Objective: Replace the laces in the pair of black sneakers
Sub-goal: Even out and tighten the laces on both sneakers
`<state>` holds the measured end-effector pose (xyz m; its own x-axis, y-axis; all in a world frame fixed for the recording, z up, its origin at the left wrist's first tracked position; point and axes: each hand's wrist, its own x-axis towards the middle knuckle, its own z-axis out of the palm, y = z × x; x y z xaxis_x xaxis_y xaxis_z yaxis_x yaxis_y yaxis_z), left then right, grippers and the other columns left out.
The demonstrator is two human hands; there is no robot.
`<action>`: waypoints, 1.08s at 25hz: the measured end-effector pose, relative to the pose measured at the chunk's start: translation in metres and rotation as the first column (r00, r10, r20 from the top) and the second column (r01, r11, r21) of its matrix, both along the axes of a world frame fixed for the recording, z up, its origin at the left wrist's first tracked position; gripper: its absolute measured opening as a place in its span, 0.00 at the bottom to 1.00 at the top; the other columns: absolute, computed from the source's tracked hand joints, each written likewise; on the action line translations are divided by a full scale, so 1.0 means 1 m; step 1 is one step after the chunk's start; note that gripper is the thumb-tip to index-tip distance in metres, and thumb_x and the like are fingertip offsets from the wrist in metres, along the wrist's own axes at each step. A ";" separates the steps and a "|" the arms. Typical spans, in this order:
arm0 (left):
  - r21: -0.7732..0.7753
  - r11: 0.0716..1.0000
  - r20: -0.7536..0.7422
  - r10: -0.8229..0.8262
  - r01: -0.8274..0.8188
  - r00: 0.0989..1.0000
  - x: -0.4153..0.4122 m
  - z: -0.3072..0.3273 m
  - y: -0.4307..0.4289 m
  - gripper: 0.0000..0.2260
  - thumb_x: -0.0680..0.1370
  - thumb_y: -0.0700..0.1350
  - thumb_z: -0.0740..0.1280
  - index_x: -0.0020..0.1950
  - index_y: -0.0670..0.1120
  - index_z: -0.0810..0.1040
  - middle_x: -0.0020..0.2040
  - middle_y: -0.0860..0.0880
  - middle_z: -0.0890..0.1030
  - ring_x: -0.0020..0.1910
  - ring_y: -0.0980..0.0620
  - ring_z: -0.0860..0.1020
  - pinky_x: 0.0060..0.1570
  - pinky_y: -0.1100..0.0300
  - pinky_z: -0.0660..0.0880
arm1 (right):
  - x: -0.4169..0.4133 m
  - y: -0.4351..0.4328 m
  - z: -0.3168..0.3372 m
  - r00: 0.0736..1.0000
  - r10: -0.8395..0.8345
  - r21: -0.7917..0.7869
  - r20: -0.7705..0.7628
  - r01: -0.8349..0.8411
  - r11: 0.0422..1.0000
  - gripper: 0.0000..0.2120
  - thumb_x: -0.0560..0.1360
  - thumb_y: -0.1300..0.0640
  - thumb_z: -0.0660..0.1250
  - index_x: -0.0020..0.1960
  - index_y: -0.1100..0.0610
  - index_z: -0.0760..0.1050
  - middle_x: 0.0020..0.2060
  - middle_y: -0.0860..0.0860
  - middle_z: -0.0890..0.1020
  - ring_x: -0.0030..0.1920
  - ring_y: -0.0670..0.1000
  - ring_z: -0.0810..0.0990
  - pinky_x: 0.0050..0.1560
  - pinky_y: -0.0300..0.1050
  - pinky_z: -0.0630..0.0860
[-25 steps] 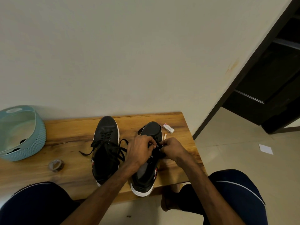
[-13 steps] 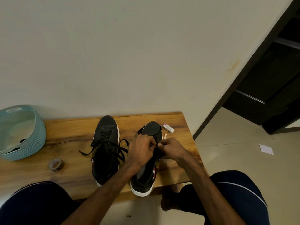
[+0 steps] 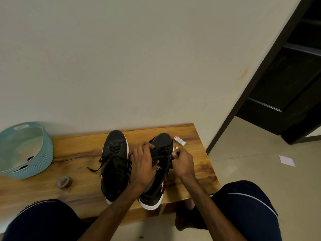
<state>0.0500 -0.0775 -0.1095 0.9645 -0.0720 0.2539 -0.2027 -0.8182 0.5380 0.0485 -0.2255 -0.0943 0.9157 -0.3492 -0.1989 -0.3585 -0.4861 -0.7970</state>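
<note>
Sneaker (image 3: 163,139) on right, toe toward wall (image 3: 156,66); left hand (image 3: 144,165) grips it, right hand (image 3: 184,162) pinches lace (image 3: 168,152).

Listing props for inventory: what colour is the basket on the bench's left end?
The basket is light blue, seen in the head view.

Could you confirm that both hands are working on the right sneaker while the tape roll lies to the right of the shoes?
No: the head view shows the tape roll left of the shoes, near the basket. The left hand and right hand are working on the right sneaker.
</note>
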 end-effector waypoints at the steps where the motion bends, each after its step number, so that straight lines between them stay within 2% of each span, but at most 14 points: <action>1: -0.075 0.997 -0.072 0.029 -0.034 0.997 0.000 -0.003 0.003 0.28 0.71 0.48 0.76 0.66 0.48 0.68 0.66 0.49 0.66 0.67 0.50 0.64 0.66 0.56 0.62 | -0.005 0.000 0.003 0.999 -0.005 -0.030 0.042 0.006 1.000 0.04 0.81 0.61 0.62 0.49 0.55 0.74 0.42 0.49 0.79 0.45 0.49 0.80 0.47 0.51 0.81; 3: -0.256 0.967 -0.260 -0.077 0.009 0.962 -0.007 -0.005 0.002 0.30 0.72 0.53 0.75 0.67 0.47 0.64 0.64 0.49 0.65 0.66 0.52 0.63 0.66 0.56 0.64 | -0.015 -0.001 0.004 0.998 -0.015 -0.058 0.057 0.018 0.998 0.04 0.81 0.61 0.61 0.50 0.55 0.74 0.43 0.49 0.80 0.44 0.49 0.79 0.47 0.51 0.80; 5: -0.487 0.873 -0.372 -0.199 -0.009 0.907 -0.019 0.001 -0.006 0.27 0.75 0.56 0.71 0.66 0.48 0.63 0.62 0.52 0.68 0.63 0.54 0.67 0.60 0.63 0.68 | -0.020 -0.001 0.002 1.000 0.015 -0.071 0.014 -0.014 0.997 0.04 0.81 0.60 0.61 0.50 0.54 0.73 0.43 0.49 0.80 0.44 0.48 0.79 0.47 0.50 0.79; 7: -0.606 0.767 -0.405 -0.072 -0.209 0.911 -0.014 0.011 -0.006 0.20 0.78 0.58 0.65 0.62 0.47 0.66 0.55 0.53 0.75 0.56 0.55 0.76 0.47 0.67 0.70 | -0.019 -0.002 0.000 0.997 0.065 -0.060 -0.034 -0.067 0.996 0.04 0.81 0.59 0.61 0.50 0.52 0.73 0.44 0.48 0.80 0.45 0.47 0.79 0.49 0.49 0.79; 9: -0.427 0.836 -0.465 0.124 -0.344 0.877 0.013 0.012 0.002 0.15 0.81 0.57 0.61 0.56 0.46 0.71 0.45 0.53 0.77 0.47 0.51 0.79 0.38 0.62 0.69 | -0.016 -0.003 0.001 0.992 0.109 -0.032 -0.064 -0.111 0.993 0.04 0.81 0.60 0.61 0.51 0.53 0.73 0.44 0.48 0.80 0.46 0.47 0.78 0.49 0.47 0.79; 12: 0.014 0.974 -0.565 0.196 -0.228 0.801 0.064 0.005 0.006 0.25 0.82 0.62 0.54 0.42 0.44 0.77 0.40 0.46 0.79 0.42 0.45 0.79 0.42 0.56 0.71 | -0.012 -0.003 -0.002 0.983 0.158 -0.029 -0.096 -0.162 0.986 0.05 0.81 0.61 0.61 0.49 0.53 0.73 0.44 0.48 0.79 0.45 0.47 0.78 0.46 0.44 0.76; 13: 0.100 0.981 -0.605 0.192 -0.165 0.773 0.078 -0.003 0.003 0.26 0.82 0.63 0.53 0.42 0.44 0.79 0.42 0.44 0.80 0.44 0.44 0.79 0.44 0.55 0.73 | -0.010 -0.003 -0.003 0.980 0.171 -0.037 -0.107 -0.175 0.984 0.05 0.80 0.62 0.61 0.49 0.53 0.73 0.44 0.49 0.79 0.45 0.47 0.77 0.45 0.43 0.75; 15: 0.111 0.986 -0.666 0.164 -0.121 0.728 0.099 -0.019 -0.001 0.22 0.82 0.59 0.57 0.44 0.43 0.80 0.44 0.41 0.82 0.44 0.43 0.79 0.45 0.55 0.73 | -0.007 -0.002 -0.005 0.975 0.187 -0.047 -0.123 -0.194 0.980 0.05 0.78 0.64 0.61 0.48 0.55 0.73 0.44 0.50 0.79 0.44 0.49 0.77 0.44 0.45 0.74; 17: -0.041 0.982 -0.699 0.105 -0.186 0.707 0.111 -0.030 -0.001 0.16 0.81 0.52 0.62 0.39 0.43 0.77 0.39 0.41 0.80 0.38 0.44 0.76 0.39 0.56 0.70 | -0.005 -0.001 -0.008 0.972 0.195 -0.060 -0.131 -0.204 0.977 0.05 0.77 0.64 0.61 0.48 0.56 0.74 0.45 0.52 0.80 0.45 0.51 0.78 0.45 0.47 0.75; 19: -0.354 0.871 -0.695 -0.002 -0.340 0.719 0.111 -0.026 -0.002 0.12 0.80 0.47 0.63 0.38 0.45 0.76 0.36 0.44 0.77 0.36 0.46 0.74 0.37 0.56 0.69 | -0.002 0.002 -0.009 0.969 0.207 -0.086 -0.133 -0.219 0.972 0.05 0.78 0.64 0.61 0.49 0.57 0.74 0.45 0.53 0.80 0.46 0.53 0.78 0.46 0.50 0.76; 21: -0.704 0.537 -0.623 -0.151 -0.465 0.768 0.109 -0.008 -0.005 0.10 0.82 0.47 0.61 0.44 0.48 0.77 0.42 0.47 0.83 0.39 0.47 0.77 0.36 0.59 0.73 | 0.001 0.004 -0.009 0.960 0.242 -0.114 -0.141 -0.259 0.959 0.05 0.78 0.64 0.60 0.49 0.57 0.73 0.46 0.53 0.80 0.47 0.54 0.79 0.47 0.51 0.76; 23: -0.865 0.270 -0.489 -0.264 -0.423 0.831 0.111 0.013 -0.001 0.11 0.83 0.52 0.59 0.45 0.50 0.76 0.53 0.49 0.85 0.46 0.52 0.79 0.42 0.57 0.75 | 0.002 0.009 -0.006 0.949 0.278 -0.140 -0.148 -0.298 0.944 0.05 0.78 0.64 0.60 0.49 0.56 0.72 0.46 0.53 0.80 0.46 0.53 0.78 0.45 0.48 0.74; 25: -0.908 0.259 -0.397 -0.293 -0.328 0.870 0.113 0.028 0.006 0.13 0.82 0.55 0.60 0.43 0.50 0.75 0.55 0.48 0.85 0.49 0.52 0.80 0.49 0.54 0.75 | 0.004 0.013 -0.004 0.945 0.298 -0.121 -0.132 -0.314 0.942 0.06 0.79 0.65 0.60 0.49 0.54 0.72 0.46 0.52 0.79 0.46 0.52 0.78 0.43 0.45 0.72; 27: -0.821 0.535 -0.384 -0.254 -0.202 0.888 0.112 0.030 0.015 0.17 0.82 0.56 0.62 0.46 0.45 0.81 0.48 0.47 0.85 0.44 0.52 0.80 0.47 0.53 0.76 | 0.006 0.019 -0.001 0.944 0.309 -0.120 -0.118 -0.323 0.939 0.07 0.79 0.65 0.60 0.52 0.55 0.73 0.48 0.53 0.80 0.48 0.53 0.79 0.43 0.44 0.70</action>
<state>0.1619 -0.0627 -0.0798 0.9759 -0.0787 -0.2034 0.2075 0.0476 0.9771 0.0540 -0.2062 -0.0957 0.9620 -0.0749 -0.2626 -0.2406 -0.6878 -0.6849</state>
